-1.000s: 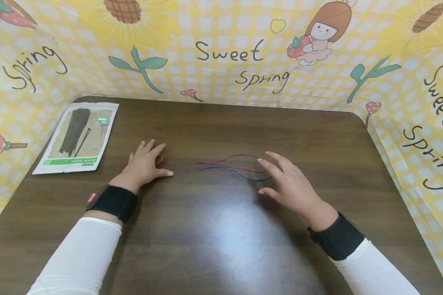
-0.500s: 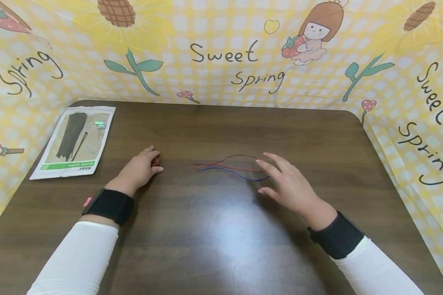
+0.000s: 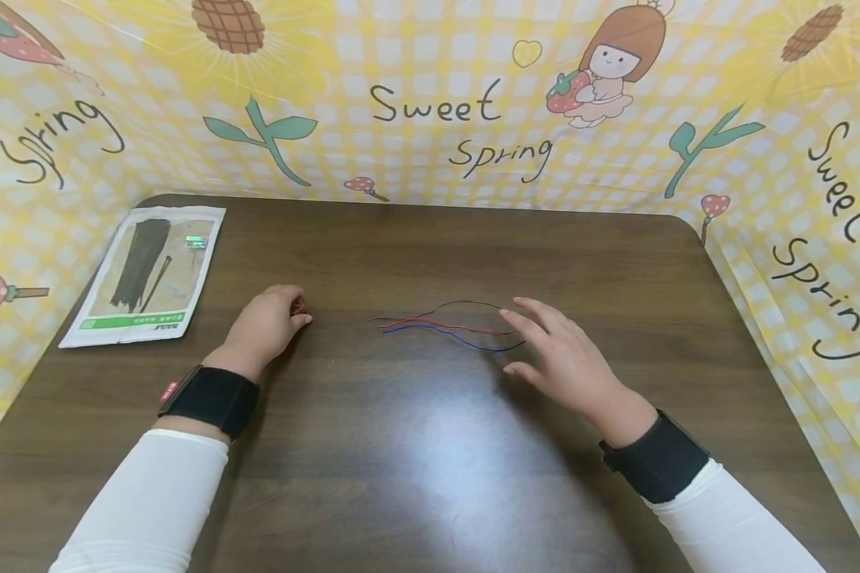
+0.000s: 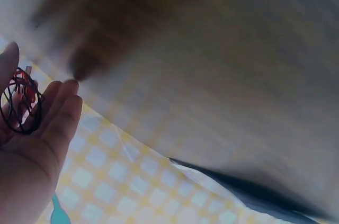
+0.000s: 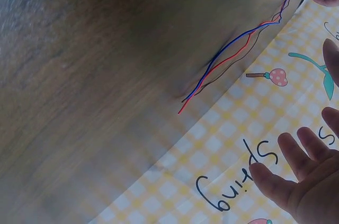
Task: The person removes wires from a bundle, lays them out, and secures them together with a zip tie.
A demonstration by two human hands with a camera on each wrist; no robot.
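Observation:
My left hand [image 3: 261,326] holds a small tangled coil of red and dark wire [image 4: 30,92], with the fingers curled round it, at the table's left middle. Only a bit of the coil shows past the thumb in the head view. Right of it, a blue wire [image 3: 466,343], a red wire [image 3: 466,326] and a thin dark wire [image 3: 466,301] lie loosely stretched out on the table. Over their right ends, my right hand [image 3: 569,366] hovers palm down, fingers spread and relaxed, holding nothing. The right wrist view shows the three wires in full, beyond the fingers [image 5: 273,184].
A white-edged packet [image 3: 197,278] with a green stripe and a dark picture lies at the table's back left corner. The brown wooden table [image 3: 416,493] is bordered at the back and sides by a yellow checked cloth [image 3: 430,48] with printed drawings.
My left hand's spread fingers have closed round the wire coil and drawn slightly to the left. The right hand and the three loose wires stay in place.

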